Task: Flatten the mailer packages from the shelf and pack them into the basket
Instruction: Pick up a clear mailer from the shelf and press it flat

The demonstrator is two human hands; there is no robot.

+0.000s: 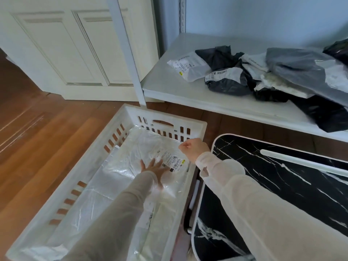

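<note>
**Next mailers lie beyond the right fist**

The left hand (152,168), fingers spread flat, presses the crinkled white plastic mailer (131,157) lying lengthwise in the white slotted plastic basket (165,114). The right hand (194,147), an empty fist over the basket's far right corner, is nearer the heap of grey, black and white mailers (263,72) on the white shelf board (169,85).

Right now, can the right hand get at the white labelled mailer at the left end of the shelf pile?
Probably yes. The right hand is a fist holding nothing over the basket rim, and the white mailer lies exposed at the pile's edge on the shelf, with open space between.
</note>
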